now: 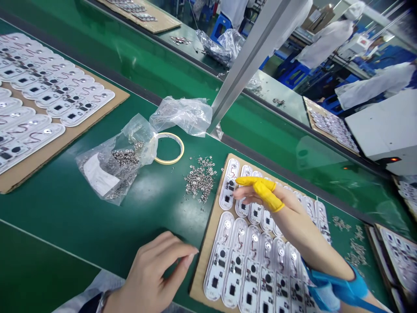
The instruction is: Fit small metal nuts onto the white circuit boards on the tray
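My left hand [159,267] is near the front edge of the green table, thumb and forefinger tips pinched together; anything between them is too small to make out. My right hand [263,193], with yellow finger cots on two fingers and a blue strap on the wrist, hovers over the far row of white oval casings. Its fingers are stretched out and seem to hold nothing. Under it, a casing with a circuit board [227,184] lies at the corner of a cardboard sheet [203,265]. A pile of small metal screws or washers [200,178] lies left of the cardboard.
A clear bag of small metal parts [120,161] and a tape roll [181,150] lie left of the pile. Another cardboard sheet [110,102] with casings fills the far left. A metal post [243,69] rises at the table's back edge. People in white work beyond.
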The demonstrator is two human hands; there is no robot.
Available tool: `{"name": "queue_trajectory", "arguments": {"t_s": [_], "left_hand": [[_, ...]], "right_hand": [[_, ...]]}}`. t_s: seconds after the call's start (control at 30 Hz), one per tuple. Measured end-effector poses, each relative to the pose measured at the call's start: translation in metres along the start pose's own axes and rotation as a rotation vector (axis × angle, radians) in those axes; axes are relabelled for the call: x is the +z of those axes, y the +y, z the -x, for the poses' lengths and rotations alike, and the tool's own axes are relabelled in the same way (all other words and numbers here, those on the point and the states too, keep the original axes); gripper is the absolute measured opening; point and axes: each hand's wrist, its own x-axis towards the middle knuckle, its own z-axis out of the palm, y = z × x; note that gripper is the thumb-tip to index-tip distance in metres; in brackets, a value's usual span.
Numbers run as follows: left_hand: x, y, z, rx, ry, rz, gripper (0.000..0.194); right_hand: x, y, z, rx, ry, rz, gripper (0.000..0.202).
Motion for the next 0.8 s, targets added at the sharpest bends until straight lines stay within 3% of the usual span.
{"name": "queue_trajectory", "arguments": {"t_s": [0.17,0.37,0.5,0.67,0.8], "left_hand": [[0.001,-0.001,0.003,-0.009,-0.023,-0.015,0.019],[0.002,-0.003,0.005,-0.006,-0.031,-0.037,0.02],[0.002,-0.003,0.004,0.001,-0.026,-0.048,0.02],[0.001,-0.003,0.004,-0.001,-0.026,-0.053,0.019],[0.001,-0.002,0.005,-0.017,-0.036,-0.049,0.019]], "right_hand": [[0.005,0.011,0.007,-0.003,0.065,0.13,0.025],[0.04,0.018,0.01,-0.288,-0.081,0.688,0.01],[0.055,0.017,-0.001,-0.4,-0.114,0.888,0.01],[0.061,0.019,-0.006,-0.49,-0.126,1.006,0.013],[0.061,0.024,-0.003,-0.438,-0.113,0.932,0.014]]}}
